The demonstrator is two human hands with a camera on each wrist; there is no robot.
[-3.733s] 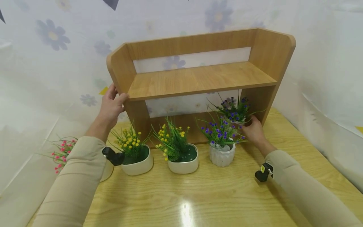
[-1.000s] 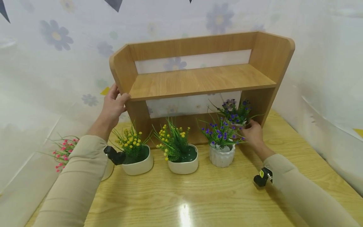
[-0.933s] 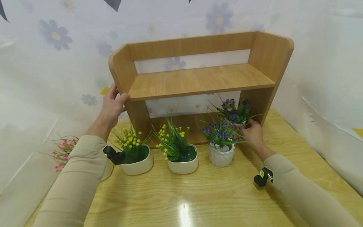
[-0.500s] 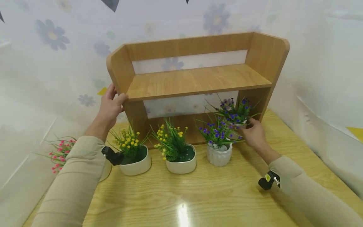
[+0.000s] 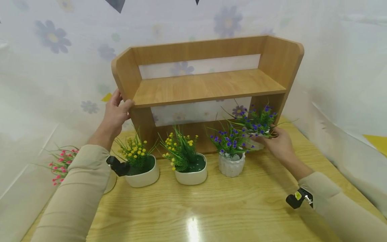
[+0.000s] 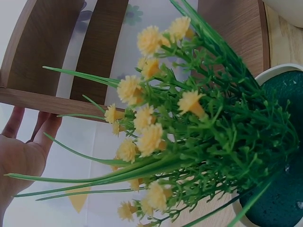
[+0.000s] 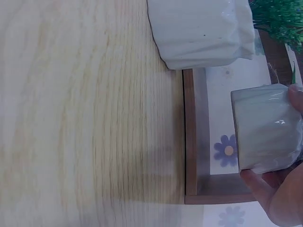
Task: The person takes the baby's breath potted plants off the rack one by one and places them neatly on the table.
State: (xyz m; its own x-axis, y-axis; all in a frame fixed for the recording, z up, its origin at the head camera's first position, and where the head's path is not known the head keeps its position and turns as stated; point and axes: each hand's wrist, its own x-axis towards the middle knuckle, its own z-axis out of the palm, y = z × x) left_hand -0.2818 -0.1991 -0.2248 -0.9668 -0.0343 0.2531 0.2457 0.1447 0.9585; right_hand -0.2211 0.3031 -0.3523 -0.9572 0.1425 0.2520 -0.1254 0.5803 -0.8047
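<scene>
My left hand grips the left side panel of a two-tier wooden shelf, thumb on its front edge and fingers behind. In my right hand is a potted plant with purple flowers, gripped by its white pot. The right wrist view shows that pot raised off the tabletop, thumb and fingers on opposite sides of it. It is at the right end of the lower tier, close to the front. A second purple-flowered potted plant stands on the table just left of it.
Two yellow-flowered plants in cream oval pots stand before the shelf. A pink-flowered plant is partly behind the left sleeve. Wood-grain table spreads in front; a flower-printed white backdrop hangs behind.
The purple-flowered potted plant in my right hand has come forward and slightly right, out from under the upper tier. My left hand keeps its hold on the shelf; the head view has shifted slightly.
</scene>
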